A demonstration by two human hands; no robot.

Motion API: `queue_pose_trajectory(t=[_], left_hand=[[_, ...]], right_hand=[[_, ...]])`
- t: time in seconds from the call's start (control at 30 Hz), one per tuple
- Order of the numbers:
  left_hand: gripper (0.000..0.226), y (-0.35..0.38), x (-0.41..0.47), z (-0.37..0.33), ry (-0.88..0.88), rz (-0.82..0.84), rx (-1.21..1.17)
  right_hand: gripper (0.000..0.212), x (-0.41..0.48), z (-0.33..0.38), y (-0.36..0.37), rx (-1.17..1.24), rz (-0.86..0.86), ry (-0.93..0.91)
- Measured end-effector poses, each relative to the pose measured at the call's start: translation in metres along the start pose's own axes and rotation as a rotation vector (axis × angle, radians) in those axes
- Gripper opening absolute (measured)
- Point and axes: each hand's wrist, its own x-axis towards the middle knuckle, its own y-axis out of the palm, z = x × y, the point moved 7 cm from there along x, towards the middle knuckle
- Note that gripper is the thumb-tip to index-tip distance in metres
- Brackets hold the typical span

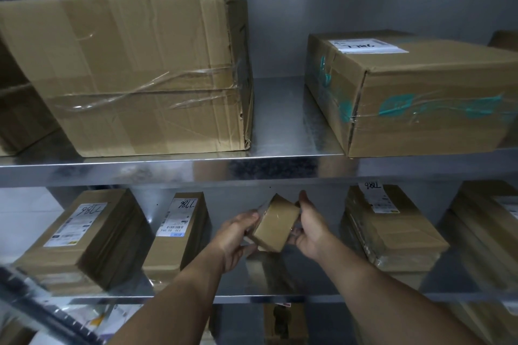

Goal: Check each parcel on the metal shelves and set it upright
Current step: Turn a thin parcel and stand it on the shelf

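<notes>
Upper shelf [252, 168]: smooth sheet metal, semi-glossy, faintly mirroring the cartons. Large carton [134, 45] is showing matt brown cardboard, creased, under wrinkled glossy clear tape [157, 81]. Right carton [420, 75] is carrying shiny teal-printed tape [437, 105] and a matt paper label [367, 45]. Small parcel [276, 223] is glinting: tape-wrapped cardboard.

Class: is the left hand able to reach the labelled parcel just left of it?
Likely yes: nothing lies between the left hand and the parcel, though it grips the small box.
</notes>
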Motion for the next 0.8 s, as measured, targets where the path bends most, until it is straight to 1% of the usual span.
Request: queue_pose_trajectory(t=[0.07, 0.1, 0.17, 0.23, 0.27, 0.3, 0.33, 0.37, 0.43, 0.5, 0.57, 0.67, 0.8], left_hand=[[0.021, -0.001, 0.002, -0.001, 0.039, -0.070, -0.044], [0.022, -0.002, 0.001, -0.003, 0.055, -0.091, -0.062], [0.041, -0.006, 0.002, -0.006, 0.077, -0.119, -0.102], [0.068, -0.010, 0.005, -0.006, 0.072, -0.132, -0.142], [0.072, -0.011, 0.007, -0.005, 0.067, -0.132, -0.159], [0.069, -0.011, 0.008, -0.005, 0.062, -0.135, -0.165], [0.055, -0.009, 0.008, -0.005, 0.057, -0.130, -0.168], [0.048, -0.008, 0.009, -0.004, 0.052, -0.123, -0.170], [0.042, -0.006, 0.009, -0.003, 0.052, -0.110, -0.174], [0.044, -0.005, 0.007, -0.003, 0.040, -0.093, -0.134], [0.051, -0.006, 0.003, -0.002, 0.021, -0.093, -0.077], [0.062, -0.007, 0.004, -0.001, 0.017, -0.095, -0.021], [0.064, -0.002, 0.003, -0.001, 0.049, -0.089, 0.050]], right_hand=[[0.025, 0.001, -0.001, -0.001, -0.014, -0.018, -0.013], [0.020, 0.001, -0.001, -0.002, -0.011, -0.015, -0.013], [0.022, 0.003, -0.001, -0.005, -0.010, 0.004, -0.013], [0.020, 0.002, 0.000, -0.005, -0.017, 0.034, -0.032], [0.017, 0.002, 0.001, -0.005, -0.002, 0.047, -0.041], [0.016, 0.001, 0.002, -0.005, 0.025, 0.053, -0.044], [0.019, 0.001, 0.002, -0.006, 0.054, 0.047, -0.042], [0.023, 0.001, 0.001, -0.006, 0.076, 0.046, -0.040], [0.026, 0.000, 0.002, -0.008, 0.079, 0.049, -0.045], [0.026, -0.003, 0.003, -0.009, 0.015, 0.074, -0.053], [0.026, -0.007, 0.000, -0.009, -0.075, 0.095, -0.036], [0.025, -0.010, -0.007, -0.013, -0.202, 0.077, 0.006], [0.022, -0.003, -0.016, -0.019, -0.356, 0.043, 0.028]])
